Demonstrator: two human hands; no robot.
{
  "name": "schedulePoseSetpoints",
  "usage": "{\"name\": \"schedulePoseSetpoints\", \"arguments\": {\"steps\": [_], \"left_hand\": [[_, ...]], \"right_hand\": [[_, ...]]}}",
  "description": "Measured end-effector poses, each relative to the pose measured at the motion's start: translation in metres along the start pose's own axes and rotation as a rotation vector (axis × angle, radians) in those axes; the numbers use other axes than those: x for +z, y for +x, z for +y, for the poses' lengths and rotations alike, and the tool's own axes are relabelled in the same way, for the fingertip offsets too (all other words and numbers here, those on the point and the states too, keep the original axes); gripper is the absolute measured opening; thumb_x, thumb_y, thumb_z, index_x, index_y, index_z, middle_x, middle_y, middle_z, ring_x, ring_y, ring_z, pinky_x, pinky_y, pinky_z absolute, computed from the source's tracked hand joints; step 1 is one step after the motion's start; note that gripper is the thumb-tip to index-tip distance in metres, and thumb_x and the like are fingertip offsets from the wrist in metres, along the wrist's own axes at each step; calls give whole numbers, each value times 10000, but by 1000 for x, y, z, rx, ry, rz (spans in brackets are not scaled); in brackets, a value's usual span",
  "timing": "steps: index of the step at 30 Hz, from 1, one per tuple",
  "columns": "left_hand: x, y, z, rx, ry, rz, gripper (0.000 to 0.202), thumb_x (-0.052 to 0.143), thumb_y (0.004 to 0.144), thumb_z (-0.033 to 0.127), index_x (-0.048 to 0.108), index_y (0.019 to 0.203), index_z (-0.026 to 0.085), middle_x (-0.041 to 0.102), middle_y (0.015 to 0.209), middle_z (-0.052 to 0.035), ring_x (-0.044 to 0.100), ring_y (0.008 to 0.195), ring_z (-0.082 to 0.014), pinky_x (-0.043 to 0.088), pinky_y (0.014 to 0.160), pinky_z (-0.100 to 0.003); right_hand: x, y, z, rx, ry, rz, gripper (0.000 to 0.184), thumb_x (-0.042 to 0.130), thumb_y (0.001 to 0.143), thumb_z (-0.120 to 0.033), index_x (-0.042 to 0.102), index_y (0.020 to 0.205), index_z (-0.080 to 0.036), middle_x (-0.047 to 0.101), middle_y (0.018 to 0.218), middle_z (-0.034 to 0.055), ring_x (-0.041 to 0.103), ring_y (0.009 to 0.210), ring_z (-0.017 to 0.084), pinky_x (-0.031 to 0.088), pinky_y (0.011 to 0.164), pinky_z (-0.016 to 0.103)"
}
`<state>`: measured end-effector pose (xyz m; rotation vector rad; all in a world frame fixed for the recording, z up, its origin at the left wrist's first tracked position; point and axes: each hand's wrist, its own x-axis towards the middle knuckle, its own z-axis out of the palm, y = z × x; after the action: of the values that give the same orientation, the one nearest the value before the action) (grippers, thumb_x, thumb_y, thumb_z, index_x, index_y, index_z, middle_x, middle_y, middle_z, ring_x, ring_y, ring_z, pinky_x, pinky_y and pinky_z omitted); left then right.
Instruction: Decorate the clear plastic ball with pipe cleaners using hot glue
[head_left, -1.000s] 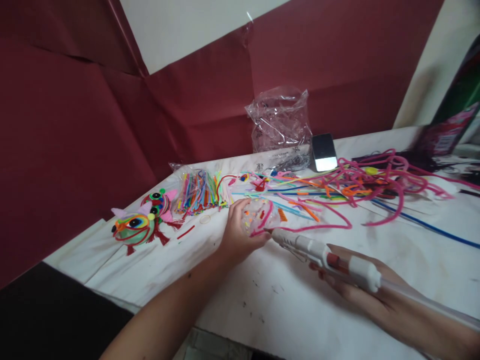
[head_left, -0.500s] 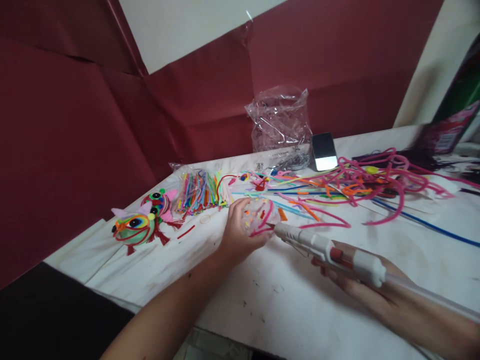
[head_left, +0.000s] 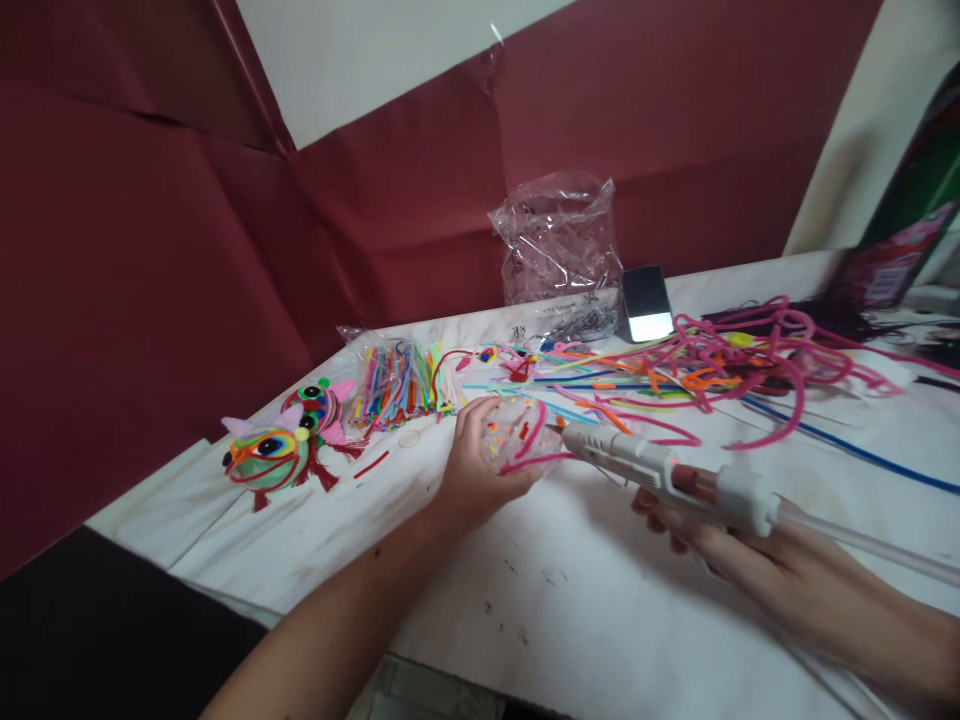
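Note:
My left hand (head_left: pixel 471 462) is wrapped round a clear ball (head_left: pixel 517 432) dotted with coloured bits, with a pink pipe cleaner curved across it, held just above the white table (head_left: pixel 570 590). My right hand (head_left: pixel 739 548) grips a white glue gun (head_left: pixel 664 472) with a clear glue stick trailing out its back. The gun's nozzle points left and sits right at the ball's right side.
Two finished colourful ball creatures (head_left: pixel 274 452) lie at the left. A bag of short coloured sticks (head_left: pixel 394 382), a crumpled clear bag (head_left: pixel 559 245), a phone (head_left: pixel 646 303) and a tangle of pink, orange and blue pipe cleaners (head_left: pixel 739 365) fill the back.
The glue gun has risen and shifted right along the ball, its nozzle moving from the ball's lower edge to its right side. My left hand has kept the ball still.

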<state>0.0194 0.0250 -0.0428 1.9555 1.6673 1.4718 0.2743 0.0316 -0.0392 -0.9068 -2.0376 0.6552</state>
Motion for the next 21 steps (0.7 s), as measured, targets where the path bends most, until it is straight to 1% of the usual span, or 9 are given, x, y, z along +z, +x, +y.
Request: {"name": "schedulePoseSetpoints", "arguments": {"steps": [3, 5, 10, 15, 21], "left_hand": [[1, 0, -1, -1, 15, 4, 775, 771, 531, 323, 419, 1209, 190, 428, 1257, -114, 430, 1207, -301, 350, 1036, -467], [1, 0, -1, -1, 26, 11, 768, 772, 538, 315, 418, 1210, 200, 435, 1253, -107, 438, 1199, -295, 353, 1033, -464], [1, 0, 1, -8, 4, 5, 778, 778, 525, 354, 424, 1199, 197, 438, 1251, -111, 428, 1209, -302, 351, 1031, -460], [1, -1, 5, -25, 9, -3, 761, 774, 527, 311, 425, 1192, 188, 438, 1253, -118, 444, 1189, -297, 361, 1025, -461], [3, -2, 2, -56, 3, -1, 771, 789, 523, 300, 433, 1202, 212, 458, 1248, -101, 477, 1155, -294, 397, 992, -457]], "right_hand": [[1, -3, 3, 8, 25, -107, 272, 497, 809, -415, 680, 895, -232, 766, 822, 57, 717, 720, 261, 593, 604, 338], [1, -4, 1, 1, 55, -135, 244, 505, 815, -404, 676, 900, -253, 765, 830, 45, 715, 709, 252, 591, 637, 338], [0, -2, -5, 11, 85, -94, 214, 515, 791, -388, 661, 860, -248, 764, 804, 45, 713, 678, 254, 587, 592, 329], [-3, -1, -7, 13, 64, -183, 190, 496, 800, -341, 648, 868, -251, 761, 873, 34, 715, 723, 248, 587, 572, 307], [-2, -4, -6, -14, 11, -150, 197, 485, 795, -344, 668, 811, -271, 761, 855, 26, 714, 708, 248, 590, 621, 329]]}}
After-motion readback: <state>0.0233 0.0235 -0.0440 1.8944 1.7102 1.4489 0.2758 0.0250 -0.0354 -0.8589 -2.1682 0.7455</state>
